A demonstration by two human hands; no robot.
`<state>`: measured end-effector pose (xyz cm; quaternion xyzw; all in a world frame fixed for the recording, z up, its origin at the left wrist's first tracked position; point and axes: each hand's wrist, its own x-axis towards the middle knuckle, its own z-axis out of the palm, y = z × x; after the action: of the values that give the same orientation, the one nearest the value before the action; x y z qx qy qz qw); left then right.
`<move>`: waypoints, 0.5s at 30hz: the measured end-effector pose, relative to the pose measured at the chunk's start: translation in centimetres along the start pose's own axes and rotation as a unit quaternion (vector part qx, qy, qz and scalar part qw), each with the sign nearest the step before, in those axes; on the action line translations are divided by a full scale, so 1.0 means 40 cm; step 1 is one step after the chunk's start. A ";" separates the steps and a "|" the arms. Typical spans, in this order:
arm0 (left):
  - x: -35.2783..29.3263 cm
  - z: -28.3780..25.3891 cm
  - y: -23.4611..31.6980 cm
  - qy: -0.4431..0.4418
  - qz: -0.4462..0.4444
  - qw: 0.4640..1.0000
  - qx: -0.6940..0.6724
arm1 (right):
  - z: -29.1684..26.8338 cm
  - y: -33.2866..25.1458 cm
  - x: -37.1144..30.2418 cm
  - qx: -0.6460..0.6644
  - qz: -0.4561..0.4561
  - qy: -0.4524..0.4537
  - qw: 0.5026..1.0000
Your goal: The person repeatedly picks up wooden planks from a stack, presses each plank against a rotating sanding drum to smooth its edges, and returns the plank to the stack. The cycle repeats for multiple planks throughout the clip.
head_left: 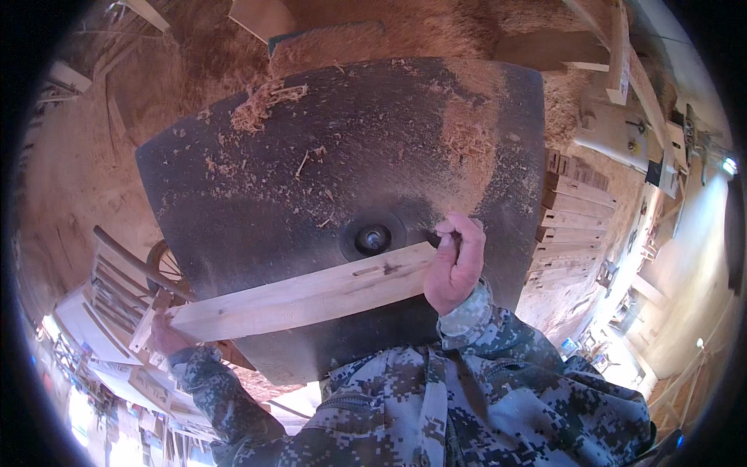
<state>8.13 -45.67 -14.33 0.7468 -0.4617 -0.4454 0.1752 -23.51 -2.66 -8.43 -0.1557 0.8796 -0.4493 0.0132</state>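
A long pale wooden board (pixel 303 300) with a slot near its right end lies slanted over the near part of a dark metal machine table (pixel 311 187). My left hand (pixel 167 336) is closed round its left end, which reaches past the table's edge. At the other end my right hand (pixel 455 265) is closed, thumb and forefinger curled together, its palm side against the board. Just beyond the board, a round metal spindle (pixel 373 238) sits in a circular recess in the table. The far side of the right-hand fingers is hidden.
Wood shavings (pixel 261 107) are scattered over the table, with a band of sawdust (pixel 471 132) at its far right. Stacked slotted boards (pixel 576 210) stand on the right. A slatted wooden rack (pixel 124 288) and a spoked wheel (pixel 165 263) are at the left.
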 end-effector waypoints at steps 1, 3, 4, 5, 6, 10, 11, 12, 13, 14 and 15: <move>-0.004 0.002 0.003 0.007 0.000 1.000 0.005 | -0.001 -0.001 0.002 -0.006 -0.005 -0.002 1.000; -0.006 -0.001 0.002 -0.011 0.008 0.999 -0.052 | -0.004 -0.003 0.005 -0.005 -0.009 -0.006 1.000; -0.006 -0.005 -0.005 -0.044 0.015 0.996 -0.082 | -0.006 -0.004 0.005 -0.011 -0.008 -0.012 1.000; -0.003 -0.010 -0.013 -0.021 0.034 0.996 -0.075 | -0.008 -0.004 0.005 -0.011 -0.010 -0.014 1.000; 0.000 -0.018 -0.022 -0.021 0.057 0.996 -0.070 | -0.011 -0.004 0.004 -0.008 -0.009 -0.017 1.000; 0.007 -0.048 -0.077 0.006 0.252 0.965 0.074 | -0.020 -0.003 -0.004 -0.022 -0.026 -0.036 0.999; 0.005 -0.052 -0.089 0.007 0.345 0.931 0.122 | -0.021 -0.002 -0.004 -0.027 -0.041 -0.038 0.998; -0.002 -0.057 -0.097 0.030 0.414 0.890 0.190 | -0.022 -0.002 -0.003 -0.030 -0.048 -0.041 0.998; -0.006 -0.056 -0.099 0.048 0.459 0.856 0.232 | -0.021 -0.002 -0.001 -0.032 -0.062 -0.040 0.997; -0.012 -0.054 -0.096 0.044 0.443 0.864 0.233 | -0.020 -0.002 0.001 -0.032 -0.067 -0.041 0.996; -0.017 -0.049 -0.089 0.034 0.409 0.888 0.209 | -0.018 -0.004 0.005 -0.032 -0.074 -0.041 0.996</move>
<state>11.53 -43.55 -15.32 0.5262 -0.8021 -0.2017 0.1976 -23.79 -2.23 -7.85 -0.2389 0.8785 -0.4135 0.0113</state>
